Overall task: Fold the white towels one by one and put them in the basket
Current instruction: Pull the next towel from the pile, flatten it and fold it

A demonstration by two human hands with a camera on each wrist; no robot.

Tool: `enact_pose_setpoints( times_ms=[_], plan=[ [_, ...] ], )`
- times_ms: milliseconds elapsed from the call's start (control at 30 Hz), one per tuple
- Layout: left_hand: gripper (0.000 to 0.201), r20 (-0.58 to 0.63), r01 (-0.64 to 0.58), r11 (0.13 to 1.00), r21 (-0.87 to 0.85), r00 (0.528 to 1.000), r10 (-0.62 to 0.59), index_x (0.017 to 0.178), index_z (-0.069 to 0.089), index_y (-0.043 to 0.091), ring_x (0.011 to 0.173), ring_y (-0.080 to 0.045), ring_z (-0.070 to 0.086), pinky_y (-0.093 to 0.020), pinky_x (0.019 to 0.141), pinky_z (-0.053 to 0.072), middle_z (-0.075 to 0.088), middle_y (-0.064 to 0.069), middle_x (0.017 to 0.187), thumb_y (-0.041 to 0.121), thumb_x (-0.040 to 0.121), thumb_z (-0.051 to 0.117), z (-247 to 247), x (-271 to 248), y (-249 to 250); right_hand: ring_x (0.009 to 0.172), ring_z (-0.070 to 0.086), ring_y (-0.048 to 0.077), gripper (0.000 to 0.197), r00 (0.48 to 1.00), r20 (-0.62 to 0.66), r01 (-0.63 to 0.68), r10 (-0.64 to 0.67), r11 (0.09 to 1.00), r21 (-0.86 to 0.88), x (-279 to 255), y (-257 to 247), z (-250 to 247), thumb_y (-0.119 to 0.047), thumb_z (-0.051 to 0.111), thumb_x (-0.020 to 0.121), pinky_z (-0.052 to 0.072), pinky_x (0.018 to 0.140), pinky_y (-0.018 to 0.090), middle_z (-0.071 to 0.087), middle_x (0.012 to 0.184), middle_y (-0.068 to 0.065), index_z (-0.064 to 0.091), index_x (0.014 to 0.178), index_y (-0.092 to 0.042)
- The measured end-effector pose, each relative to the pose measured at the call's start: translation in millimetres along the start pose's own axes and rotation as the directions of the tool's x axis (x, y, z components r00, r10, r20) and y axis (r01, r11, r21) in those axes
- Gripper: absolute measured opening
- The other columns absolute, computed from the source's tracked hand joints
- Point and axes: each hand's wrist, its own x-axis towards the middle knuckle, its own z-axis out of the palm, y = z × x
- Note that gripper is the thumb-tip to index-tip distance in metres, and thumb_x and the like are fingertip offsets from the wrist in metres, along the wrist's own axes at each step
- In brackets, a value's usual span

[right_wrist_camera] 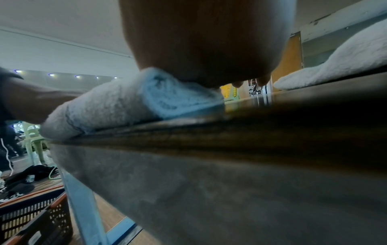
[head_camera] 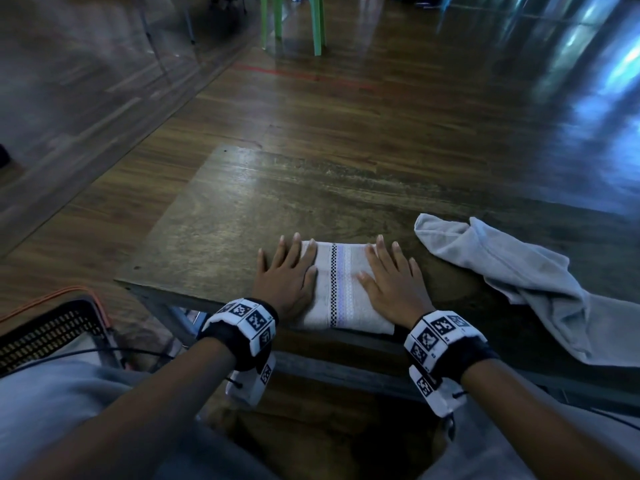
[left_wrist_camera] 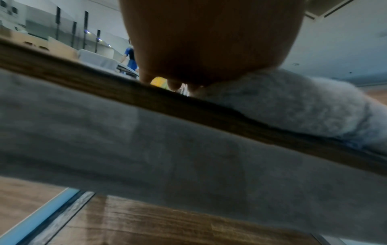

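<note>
While pressed flat, fingers spread, on the folded towel (head_camera: 341, 289) at the table's (head_camera: 214, 216) 6 o'clock edge: left hand (head_camera: 285, 271), then right hand (head_camera: 393, 277). Lay nearer the left; basket (head_camera: 52, 332) at 8 o'clock, floor-level, unobstructed. Sprawled unfolded at 3 o'clock: second towel (head_camera: 526, 289).

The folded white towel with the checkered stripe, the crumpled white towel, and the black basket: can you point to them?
folded white towel with the checkered stripe (head_camera: 341, 289): head view, on its patterned middle band.
crumpled white towel (head_camera: 512, 271): head view, on its bunched middle.
black plastic mesh basket (head_camera: 52, 332): head view, on its perforated wall.
</note>
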Motion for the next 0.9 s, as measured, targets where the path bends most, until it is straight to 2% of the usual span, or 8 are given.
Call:
enact_pose_setpoints(
  times_ms=[133,233,333,400,567,733,800,900],
  plan=[
    [0.050,-0.030,0.041,0.999,-0.004,0.999,-0.042,0.148,0.010,0.034,0.146,-0.024,0.000,-0.053,0.115,0.001,0.007,0.000,0.158,0.040,0.100,0.018,-7.2,-0.8,-15.1,0.146,0.002,0.023,0.058,0.995,-0.049,-0.090,0.092,0.995,0.033,-2.3,16.3,-13.9,-0.048,0.020,0.098,0.008,0.117,0.046,0.000,0.159,0.002,0.011,0.149,-0.023],
    [0.043,-0.117,0.069,0.997,-0.046,0.990,-0.074,0.141,0.035,0.030,0.141,-0.023,0.021,-0.046,0.114,0.012,0.030,0.001,0.152,0.035,0.099,0.029,-13.1,-5.6,-18.2,0.138,0.026,0.027,0.047,0.982,-0.087,-0.162,0.166,0.985,0.057,-4.5,28.6,-24.1,-0.043,0.030,0.097,0.022,0.110,0.048,0.032,0.150,0.007,0.041,0.137,-0.022],
    [0.034,-0.204,0.081,0.986,-0.147,0.973,-0.110,0.126,0.055,0.024,0.122,-0.025,0.043,-0.040,0.100,0.031,0.054,-0.002,0.128,0.028,0.096,0.039,-19.7,-12.0,-18.9,0.103,0.057,0.026,0.041,0.979,-0.060,-0.171,0.194,0.948,0.268,-8.2,30.1,-31.3,-0.058,0.031,0.086,0.044,0.091,0.052,0.065,0.100,0.004,0.063,0.081,-0.033],
    [0.029,-0.192,0.073,0.961,-0.267,0.973,-0.127,0.116,0.060,0.018,0.105,-0.028,0.053,-0.037,0.088,0.039,0.060,-0.007,0.110,0.027,0.095,0.042,-24.1,-16.2,-15.8,0.076,0.063,0.020,0.045,0.979,-0.055,-0.160,0.196,0.910,0.382,-11.8,28.0,-31.9,-0.057,0.039,0.085,0.051,0.079,0.049,0.067,0.073,0.000,0.065,0.067,-0.026],
    [0.024,-0.069,0.074,0.894,-0.441,0.991,-0.116,0.108,0.055,0.010,0.082,-0.020,0.055,-0.028,0.061,0.038,0.064,-0.011,0.096,0.026,0.090,0.053,-27.5,-22.5,5.7,0.081,0.065,0.013,0.029,0.975,0.081,-0.218,0.205,0.837,0.502,-17.6,8.2,-33.9,-0.038,0.059,0.085,0.054,0.077,0.037,0.071,0.090,0.000,0.071,0.093,-0.013],
    [0.036,-0.020,0.150,0.794,-0.589,0.980,-0.200,0.124,0.047,0.012,0.096,-0.015,0.050,-0.029,0.076,0.038,0.058,-0.005,0.115,0.018,0.090,0.053,-33.4,-25.5,19.7,0.077,0.061,0.024,0.036,0.959,0.107,-0.272,0.263,0.739,0.616,-18.8,-1.3,-36.7,-0.025,0.060,0.085,0.045,0.063,0.032,0.067,0.098,0.021,0.063,0.101,0.007],
    [0.039,-0.007,0.165,0.729,-0.664,0.974,-0.227,0.127,0.043,0.014,0.097,-0.015,0.048,-0.029,0.078,0.039,0.054,-0.001,0.110,0.012,0.089,0.051,-36.5,-27.9,24.6,0.085,0.059,0.017,0.030,0.956,0.119,-0.280,0.269,0.703,0.654,-19.6,-3.7,-38.0,-0.025,0.058,0.087,0.047,0.071,0.031,0.064,0.102,0.014,0.059,0.105,-0.002],
    [0.046,0.013,0.189,0.637,-0.747,0.963,-0.270,0.129,0.040,0.018,0.103,-0.021,0.053,-0.036,0.083,0.045,0.054,0.000,0.108,0.006,0.086,0.051,-35.0,-34.7,27.9,0.098,0.058,0.018,0.023,0.952,0.138,-0.286,0.272,0.637,0.716,-24.1,-7.0,-38.8,-0.028,0.054,0.089,0.049,0.091,0.042,0.059,0.106,0.004,0.051,0.107,-0.014]
  ],
)
